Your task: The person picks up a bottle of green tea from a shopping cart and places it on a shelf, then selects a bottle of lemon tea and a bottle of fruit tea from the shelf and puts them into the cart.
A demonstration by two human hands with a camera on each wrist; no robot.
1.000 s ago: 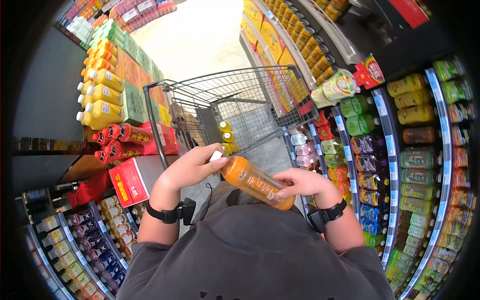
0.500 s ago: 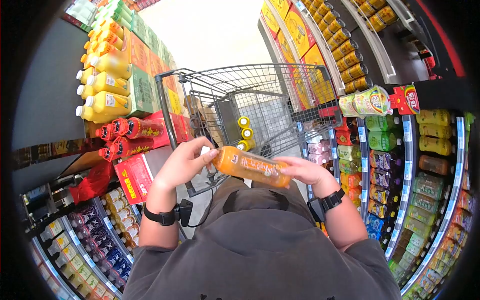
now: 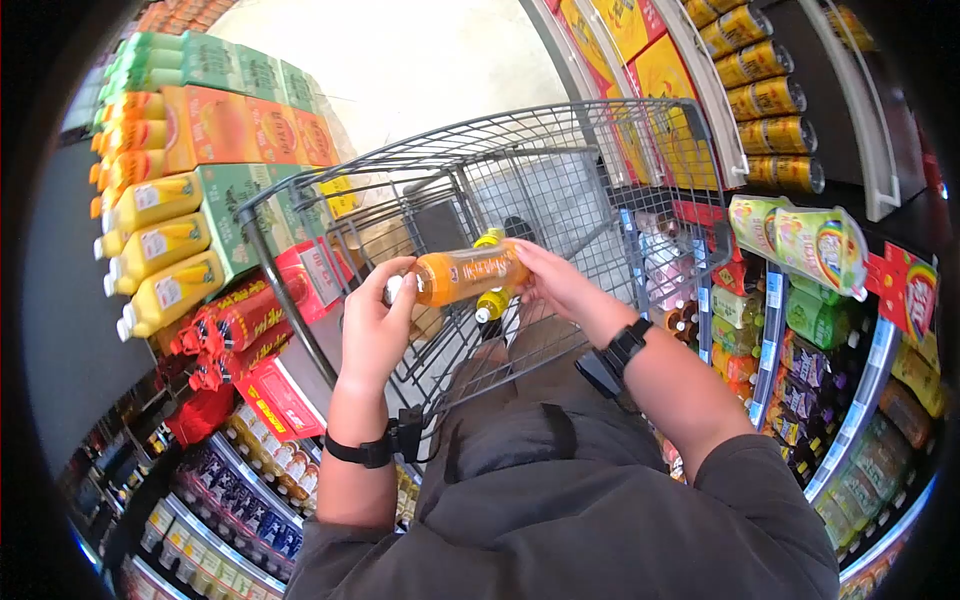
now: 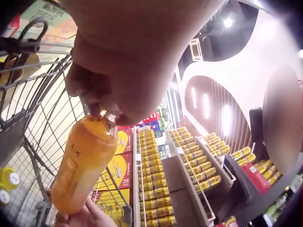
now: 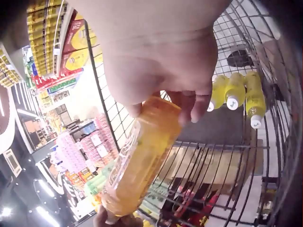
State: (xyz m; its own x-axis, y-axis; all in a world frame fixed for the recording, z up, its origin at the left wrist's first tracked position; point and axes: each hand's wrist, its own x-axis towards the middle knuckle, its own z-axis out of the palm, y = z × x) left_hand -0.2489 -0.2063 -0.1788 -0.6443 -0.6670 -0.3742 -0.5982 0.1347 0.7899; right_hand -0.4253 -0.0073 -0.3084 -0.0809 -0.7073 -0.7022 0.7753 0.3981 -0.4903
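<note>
A clear bottle of orange drink (image 3: 465, 277) lies on its side between my two hands, over the near part of the cart. My left hand (image 3: 372, 325) pinches it at the white cap and neck. At the base end, my right hand (image 3: 560, 285) grips it with thumb and fingers, the base tipped slightly up in the head view. The left wrist view has the orange bottle (image 4: 83, 163) with the fingers of the right hand (image 4: 92, 216) around its bottom. Below it, in the wire shopping cart (image 3: 266, 255), are three bottles of yellow drink (image 5: 255, 99).
On the left stand yellow juice bottles (image 3: 165, 240), stacked cartons (image 3: 220, 125) and red bottle packs (image 3: 245, 315). Golden cans (image 3: 765, 100) line the right shelf. Hanging cup packs (image 3: 805, 240) jut out above drink shelves at the right, close to the cart's side.
The orange bottle has risen toward the cart, and its base end has swung from low to slightly raised. My right hand has moved up and forward with it. The cart looks closer.
</note>
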